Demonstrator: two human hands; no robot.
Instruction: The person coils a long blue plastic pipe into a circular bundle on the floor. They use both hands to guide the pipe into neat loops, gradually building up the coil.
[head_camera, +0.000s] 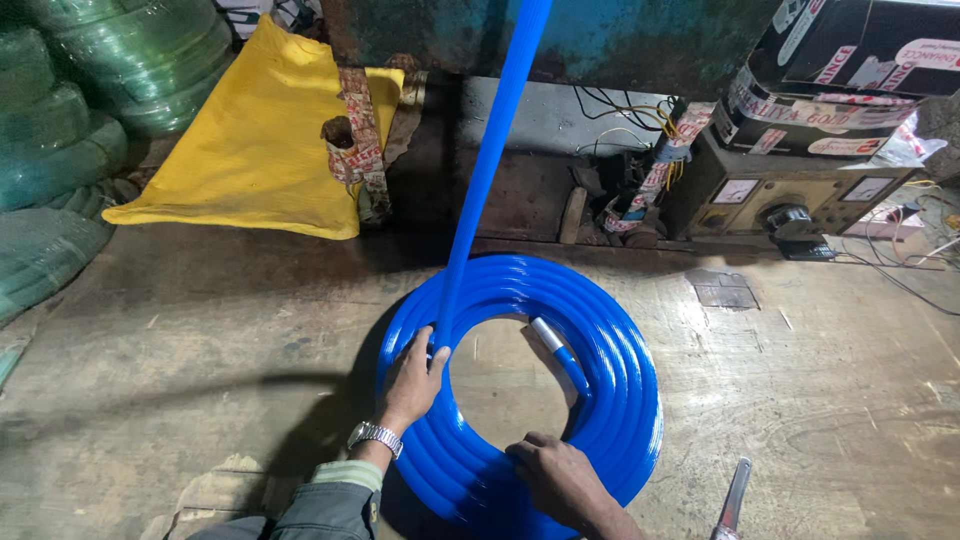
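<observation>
Blue hose (600, 330) under both hands' grip.

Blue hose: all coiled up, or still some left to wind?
Partly coiled. The blue hose lies in a flat ring on the floor, but one length rises from the left hand up out of view. The right hand presses the coil.

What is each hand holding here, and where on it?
The left hand grips the blue hose where it meets the coil; the right hand presses the coil's near side.

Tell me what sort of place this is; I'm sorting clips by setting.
Probably a small hose or pipe workshop. A blue hose coil lies on a worn wooden floor, green hose rolls are stacked at the left, and a metered electrical unit sits behind.
</observation>
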